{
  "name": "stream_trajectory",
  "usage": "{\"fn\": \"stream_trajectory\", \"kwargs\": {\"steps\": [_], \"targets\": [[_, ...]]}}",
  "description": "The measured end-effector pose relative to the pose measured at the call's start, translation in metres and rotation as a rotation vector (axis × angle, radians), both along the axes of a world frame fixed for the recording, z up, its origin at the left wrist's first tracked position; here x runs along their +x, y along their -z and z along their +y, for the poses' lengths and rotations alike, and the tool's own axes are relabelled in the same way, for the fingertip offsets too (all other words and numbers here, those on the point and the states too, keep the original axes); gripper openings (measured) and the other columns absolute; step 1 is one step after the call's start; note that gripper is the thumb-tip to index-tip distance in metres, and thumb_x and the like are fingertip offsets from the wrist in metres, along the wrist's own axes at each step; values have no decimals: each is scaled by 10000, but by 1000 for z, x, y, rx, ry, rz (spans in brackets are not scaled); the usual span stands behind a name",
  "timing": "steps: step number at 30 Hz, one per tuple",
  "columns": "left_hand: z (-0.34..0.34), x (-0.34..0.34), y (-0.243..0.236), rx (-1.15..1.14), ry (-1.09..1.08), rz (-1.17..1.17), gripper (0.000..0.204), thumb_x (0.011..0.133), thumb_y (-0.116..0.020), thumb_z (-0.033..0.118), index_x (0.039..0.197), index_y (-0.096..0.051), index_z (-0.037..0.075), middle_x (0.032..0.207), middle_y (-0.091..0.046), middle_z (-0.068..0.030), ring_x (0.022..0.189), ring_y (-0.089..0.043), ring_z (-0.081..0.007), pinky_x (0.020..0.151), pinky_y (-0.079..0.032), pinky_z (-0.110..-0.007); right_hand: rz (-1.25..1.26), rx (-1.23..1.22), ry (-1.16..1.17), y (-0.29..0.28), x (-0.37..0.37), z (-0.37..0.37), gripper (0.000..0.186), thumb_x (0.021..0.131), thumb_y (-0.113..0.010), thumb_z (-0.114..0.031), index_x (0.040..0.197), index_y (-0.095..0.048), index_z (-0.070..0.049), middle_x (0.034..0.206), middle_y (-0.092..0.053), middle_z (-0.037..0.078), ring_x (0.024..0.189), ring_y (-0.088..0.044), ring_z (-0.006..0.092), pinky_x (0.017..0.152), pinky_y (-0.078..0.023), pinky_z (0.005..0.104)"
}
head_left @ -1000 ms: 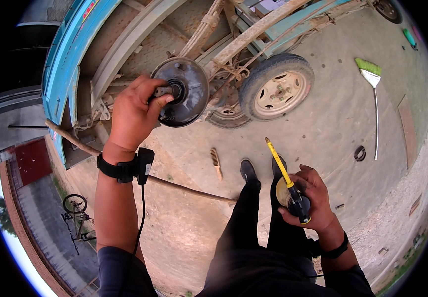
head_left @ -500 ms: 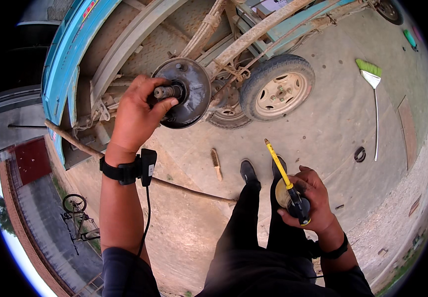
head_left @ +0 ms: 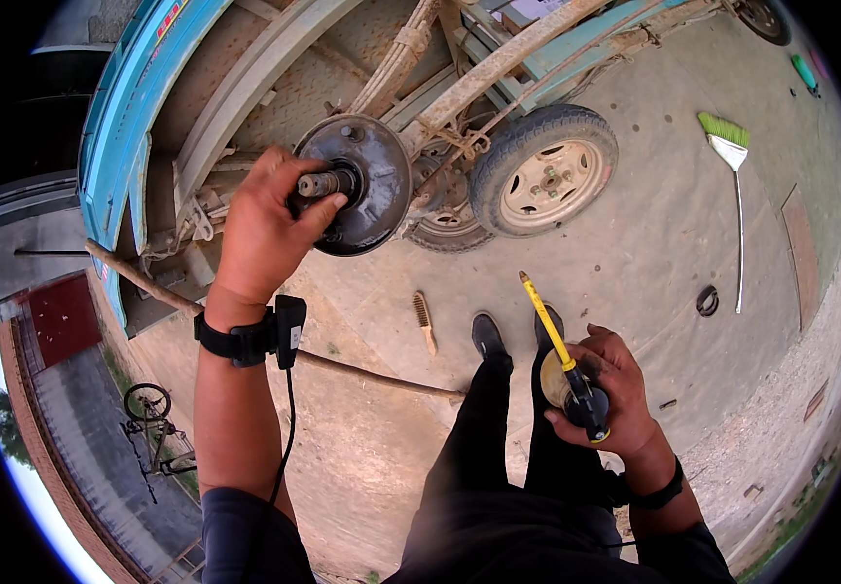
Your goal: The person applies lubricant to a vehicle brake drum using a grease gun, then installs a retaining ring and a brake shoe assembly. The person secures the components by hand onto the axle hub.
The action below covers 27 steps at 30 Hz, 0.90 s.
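My left hand (head_left: 279,219) is closed at the short metal spindle (head_left: 323,184) in the middle of a dark, round metal hub plate (head_left: 370,214), thumb and fingers around it. The plate is raised among the rusty frame parts of a light-blue vehicle. My right hand (head_left: 615,399), lower right, grips a yellow rod-like tool (head_left: 545,313) with a black end, along with a round, pale can-like object (head_left: 558,382) partly hidden beneath it. The tool points up and away from me, apart from the plate.
A spare-looking wheel (head_left: 547,175), the blue vehicle body (head_left: 119,146), a long wooden pole (head_left: 381,382), a wire brush (head_left: 422,321), a green broom (head_left: 727,141), a black ring (head_left: 707,302), a board (head_left: 800,263) and a bicycle (head_left: 153,428) surround me.
My left hand and the round plate have shifted slightly right and down, and the spindle end shows more between thumb and fingers. My right hand has hardly moved.
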State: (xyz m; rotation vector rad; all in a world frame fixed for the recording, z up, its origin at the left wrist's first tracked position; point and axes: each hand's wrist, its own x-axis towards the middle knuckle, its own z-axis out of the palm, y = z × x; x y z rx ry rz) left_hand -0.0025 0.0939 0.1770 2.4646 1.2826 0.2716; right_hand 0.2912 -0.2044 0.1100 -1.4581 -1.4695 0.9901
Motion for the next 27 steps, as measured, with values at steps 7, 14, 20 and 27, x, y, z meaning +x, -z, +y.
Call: {"fn": "stream_trajectory", "kwargs": {"steps": [7,14,20,27], "targets": [[-6,-1,5,-38,-69,-49,372,829,-853,26,1175,-715,22,1016,-653,-68,798,-617,-159,696,-512,-285,-10,-2,-6,1,-1,2,664,675,-919,-226,1291,-712,-90,1057,-660,95,998,-643,322,1080,-481,562],[-9,-5,9,-70,-102,-174,383,825,-864,27,1174,-706,19,1044,-684,-72,888,-652,-172,797,-524,-292,4,-46,-7,1,0,2,651,676,-921,-232,1280,-718,-93,1081,-669,89,1029,-632,341,1079,-480,570],[-11,-4,12,-47,-137,-142,374,821,-879,55,1152,-708,21,998,-693,-71,912,-670,-177,821,-527,-293,5,-45,1,2,0,2,654,674,-924,-230,1280,-718,-95,1096,-658,96,1066,-619,368,1074,-484,558],[-10,-4,19,89,-113,-141,391,773,-930,178,1065,-721,23,994,-715,-143,879,-715,-307,780,-569,-379,-4,-43,-8,2,-1,4,658,677,-922,-229,1288,-718,-94,1092,-648,99,1060,-614,355,1048,-497,533]]}}
